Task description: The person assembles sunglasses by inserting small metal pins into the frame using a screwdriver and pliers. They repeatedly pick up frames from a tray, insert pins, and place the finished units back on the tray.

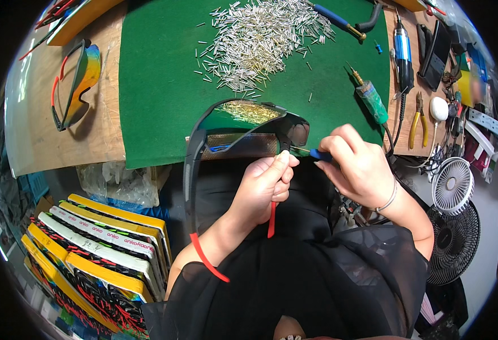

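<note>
Black sunglasses (249, 143) in the left hand (266, 186)

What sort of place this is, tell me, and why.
Likely a small eyewear workshop: rainbow-lensed sunglasses on the left, a heap of short metal pins, and yellow-handled pliers at the right.

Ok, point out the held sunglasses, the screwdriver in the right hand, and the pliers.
Sunglasses (243, 112), head view: on the lens.
Screwdriver (319, 154), head view: on the blue handle.
Pliers (414, 128), head view: on one yellow handle.
</note>
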Action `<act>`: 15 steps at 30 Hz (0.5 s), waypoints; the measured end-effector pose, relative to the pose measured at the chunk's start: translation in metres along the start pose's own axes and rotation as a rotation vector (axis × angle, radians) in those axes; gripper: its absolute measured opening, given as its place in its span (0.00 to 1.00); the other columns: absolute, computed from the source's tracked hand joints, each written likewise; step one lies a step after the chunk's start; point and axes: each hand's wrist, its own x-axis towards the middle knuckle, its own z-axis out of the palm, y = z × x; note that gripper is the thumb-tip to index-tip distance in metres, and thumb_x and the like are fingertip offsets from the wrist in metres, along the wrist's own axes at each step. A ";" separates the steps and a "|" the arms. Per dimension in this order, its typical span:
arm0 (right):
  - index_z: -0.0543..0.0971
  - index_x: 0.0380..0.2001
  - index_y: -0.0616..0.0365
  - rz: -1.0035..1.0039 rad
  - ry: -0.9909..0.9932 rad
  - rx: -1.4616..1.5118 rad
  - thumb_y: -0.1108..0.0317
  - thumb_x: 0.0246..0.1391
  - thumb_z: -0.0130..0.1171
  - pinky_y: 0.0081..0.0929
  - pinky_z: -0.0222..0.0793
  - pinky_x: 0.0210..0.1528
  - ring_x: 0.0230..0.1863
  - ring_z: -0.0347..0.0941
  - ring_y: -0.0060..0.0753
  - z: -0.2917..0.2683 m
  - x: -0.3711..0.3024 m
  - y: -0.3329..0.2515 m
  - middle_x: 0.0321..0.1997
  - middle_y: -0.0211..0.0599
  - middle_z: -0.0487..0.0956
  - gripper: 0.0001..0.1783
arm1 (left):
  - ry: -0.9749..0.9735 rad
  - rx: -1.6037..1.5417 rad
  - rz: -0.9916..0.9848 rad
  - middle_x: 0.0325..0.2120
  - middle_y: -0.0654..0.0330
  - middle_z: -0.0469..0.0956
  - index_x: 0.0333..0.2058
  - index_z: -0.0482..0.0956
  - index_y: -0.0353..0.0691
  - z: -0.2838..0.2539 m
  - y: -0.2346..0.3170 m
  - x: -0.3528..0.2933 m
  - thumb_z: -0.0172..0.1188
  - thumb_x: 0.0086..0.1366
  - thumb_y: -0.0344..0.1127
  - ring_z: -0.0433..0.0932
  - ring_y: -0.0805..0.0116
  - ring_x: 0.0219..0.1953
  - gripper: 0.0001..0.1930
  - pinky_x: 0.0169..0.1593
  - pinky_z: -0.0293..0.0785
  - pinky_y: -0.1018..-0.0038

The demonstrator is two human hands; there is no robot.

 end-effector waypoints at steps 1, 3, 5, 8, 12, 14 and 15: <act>0.69 0.30 0.57 0.019 0.021 0.017 0.64 0.46 0.59 0.27 0.67 0.21 0.22 0.70 0.37 0.000 0.001 -0.001 0.25 0.37 0.67 0.12 | 0.018 0.007 0.004 0.18 0.69 0.65 0.33 0.70 0.36 0.001 0.000 0.000 0.44 0.67 0.41 0.53 0.87 0.13 0.13 0.16 0.48 0.88; 0.69 0.31 0.57 0.057 0.063 0.052 0.65 0.46 0.59 0.27 0.67 0.21 0.22 0.70 0.37 0.001 0.001 -0.001 0.25 0.37 0.67 0.12 | 0.013 0.006 0.003 0.18 0.69 0.64 0.33 0.70 0.36 0.000 -0.001 0.001 0.44 0.67 0.41 0.53 0.87 0.13 0.13 0.16 0.48 0.88; 0.69 0.31 0.57 0.030 0.019 -0.031 0.66 0.45 0.59 0.27 0.67 0.21 0.21 0.70 0.36 0.008 -0.004 0.003 0.25 0.37 0.67 0.12 | 0.007 0.005 0.005 0.18 0.69 0.64 0.33 0.70 0.36 0.000 0.000 0.001 0.44 0.67 0.41 0.53 0.86 0.13 0.13 0.16 0.48 0.88; 0.70 0.29 0.57 -0.018 -0.029 -0.133 0.67 0.46 0.58 0.26 0.66 0.20 0.19 0.70 0.35 0.010 -0.007 0.006 0.24 0.36 0.68 0.10 | 0.000 0.005 0.000 0.18 0.69 0.64 0.33 0.70 0.36 0.000 0.000 0.001 0.44 0.67 0.41 0.53 0.86 0.13 0.13 0.16 0.48 0.88; 0.70 0.26 0.57 -0.030 0.095 -0.005 0.67 0.45 0.59 0.26 0.66 0.19 0.18 0.70 0.35 0.002 0.004 -0.001 0.21 0.35 0.68 0.09 | 0.002 0.010 -0.012 0.18 0.69 0.64 0.33 0.70 0.37 -0.001 0.000 0.000 0.44 0.67 0.40 0.55 0.86 0.14 0.12 0.17 0.51 0.88; 0.69 0.29 0.57 -0.007 -0.007 -0.049 0.69 0.42 0.60 0.26 0.66 0.19 0.20 0.70 0.35 0.003 -0.003 0.003 0.24 0.35 0.68 0.11 | -0.008 0.011 -0.016 0.18 0.68 0.64 0.33 0.70 0.37 -0.001 0.001 0.000 0.44 0.67 0.40 0.55 0.85 0.14 0.12 0.18 0.53 0.89; 0.69 0.30 0.57 0.005 -0.058 -0.071 0.69 0.41 0.61 0.26 0.66 0.19 0.20 0.70 0.35 0.004 -0.006 0.005 0.26 0.35 0.68 0.13 | -0.012 0.010 -0.016 0.19 0.68 0.64 0.33 0.70 0.37 -0.001 0.001 0.000 0.44 0.67 0.40 0.55 0.85 0.14 0.12 0.18 0.53 0.89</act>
